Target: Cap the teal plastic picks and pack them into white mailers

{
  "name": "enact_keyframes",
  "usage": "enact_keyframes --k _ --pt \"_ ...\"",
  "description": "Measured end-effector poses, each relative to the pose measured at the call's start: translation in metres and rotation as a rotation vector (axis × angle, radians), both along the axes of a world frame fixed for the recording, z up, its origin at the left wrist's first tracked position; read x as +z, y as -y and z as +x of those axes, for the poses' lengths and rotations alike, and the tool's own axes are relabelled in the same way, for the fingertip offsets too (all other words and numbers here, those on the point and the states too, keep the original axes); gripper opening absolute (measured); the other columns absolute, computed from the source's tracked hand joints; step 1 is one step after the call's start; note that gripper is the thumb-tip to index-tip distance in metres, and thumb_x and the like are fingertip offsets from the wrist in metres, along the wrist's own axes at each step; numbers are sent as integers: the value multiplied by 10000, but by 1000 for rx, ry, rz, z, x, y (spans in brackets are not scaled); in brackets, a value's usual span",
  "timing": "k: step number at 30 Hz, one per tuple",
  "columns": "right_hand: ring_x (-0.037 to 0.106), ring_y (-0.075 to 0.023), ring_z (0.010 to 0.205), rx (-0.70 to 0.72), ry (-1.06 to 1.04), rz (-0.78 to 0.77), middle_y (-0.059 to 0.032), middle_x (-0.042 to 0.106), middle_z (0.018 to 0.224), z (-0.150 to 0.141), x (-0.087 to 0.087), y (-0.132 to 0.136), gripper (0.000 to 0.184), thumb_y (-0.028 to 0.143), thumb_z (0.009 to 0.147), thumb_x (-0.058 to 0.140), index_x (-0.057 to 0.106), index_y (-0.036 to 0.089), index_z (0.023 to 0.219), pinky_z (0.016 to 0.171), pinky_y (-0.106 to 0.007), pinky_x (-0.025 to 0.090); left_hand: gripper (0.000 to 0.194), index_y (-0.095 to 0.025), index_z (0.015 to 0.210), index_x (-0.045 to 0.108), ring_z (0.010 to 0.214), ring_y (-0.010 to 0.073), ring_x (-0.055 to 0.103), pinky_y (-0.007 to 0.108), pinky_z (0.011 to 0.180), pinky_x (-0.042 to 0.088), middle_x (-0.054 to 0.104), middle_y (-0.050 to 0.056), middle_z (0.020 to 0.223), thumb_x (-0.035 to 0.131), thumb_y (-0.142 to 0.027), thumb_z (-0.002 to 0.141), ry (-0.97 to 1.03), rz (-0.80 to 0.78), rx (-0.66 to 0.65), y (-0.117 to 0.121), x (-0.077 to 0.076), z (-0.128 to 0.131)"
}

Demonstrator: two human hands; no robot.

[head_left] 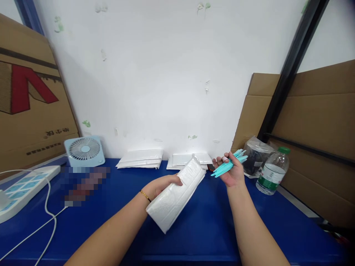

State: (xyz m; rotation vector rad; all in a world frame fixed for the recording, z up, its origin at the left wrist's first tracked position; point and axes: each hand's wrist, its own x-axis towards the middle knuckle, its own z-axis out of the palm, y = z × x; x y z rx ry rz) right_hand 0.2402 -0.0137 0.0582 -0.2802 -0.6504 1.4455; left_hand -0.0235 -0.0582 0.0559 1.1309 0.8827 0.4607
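My left hand point(163, 186) grips a stack of white plastic-wrapped packets point(177, 195), thumb on top, tilted above the blue table. The fingers under the stack are hidden. In my right hand point(234, 171), palm up, lies a bundle of thin turquoise strips point(229, 163), held by the thumb and curled fingers; their exact kind is not clear. A small wrap circles one of its fingers. Behind my hands, against the wall, lie two more piles of flat white packets, a left pile point(141, 159) and a right pile point(181, 159).
On the blue table point(194, 236) stand a light blue fan point(85, 150), a white power strip point(30, 188) with cables, a water bottle point(273, 171) with a green cap and a bagged dark item point(254, 159). Cardboard point(318, 147) lines the right side, a printed box point(30, 99) the left.
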Motion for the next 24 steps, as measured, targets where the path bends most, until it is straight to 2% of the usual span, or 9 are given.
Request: enact_keyframes --k 1,3,6,9,12,18,20,22,24 --pt "638 -140 713 -8 13 -19 72 543 483 -3 0 0 129 284 705 657 558 211 668 733 -312 504 456 -131 1025 553 783 228 617 339 705 484 653 70 836 553 -226 579 51 -96 -6 -2 -5 2" --pt "645 -167 820 -17 37 -51 63 563 498 -11 -1 -1 148 295 683 671 553 211 652 759 -314 498 458 -125 970 573 776 225 623 346 722 487 660 62 802 566 -157 513 120 -169 -17 -5 -18 9" --pt "643 -176 859 -14 48 -91 59 578 524 -18 -5 -6 166 296 665 685 546 206 653 725 -291 496 558 -154 988 574 757 216 626 354 706 493 667 41 823 559 -50 441 152 -124 -80 -7 -36 20" --pt "647 -173 846 -32 41 -122 60 580 539 -19 -10 -12 172 293 663 689 542 204 666 688 -275 490 581 -165 988 584 732 208 625 337 665 495 669 34 819 564 -15 427 110 -67 -115 -9 -44 21" --pt "651 -181 827 -34 57 -144 55 586 545 -20 -14 -16 180 304 665 688 541 200 664 659 -272 484 547 -156 959 599 752 209 623 322 660 495 668 37 820 574 -20 430 100 -31 -132 -10 -44 16" --pt "650 -171 777 88 31 -253 54 603 568 -30 -16 -13 154 293 708 652 540 201 657 669 -299 487 562 -160 1003 593 802 208 609 309 683 485 665 33 855 574 -47 454 61 66 -183 -12 -40 7" --pt "647 -164 746 130 40 -271 53 605 569 -34 -16 -11 141 279 724 637 543 201 653 686 -310 492 583 -170 1054 580 866 213 595 299 719 474 658 38 926 582 -68 480 26 186 -228 -16 -35 3" --pt "645 -165 714 148 70 -265 44 605 566 -39 -17 -10 132 269 729 631 551 198 652 690 -316 497 651 -177 1153 532 896 220 584 292 740 461 645 50 980 611 -110 511 -98 354 -237 -22 -28 0" --pt "642 -170 682 131 105 -255 30 604 562 -45 -19 -11 130 265 727 632 557 193 650 666 -309 502 770 -169 1287 411 893 240 583 309 741 450 633 79 1001 643 -209 554 -320 521 -128 -24 -23 0"
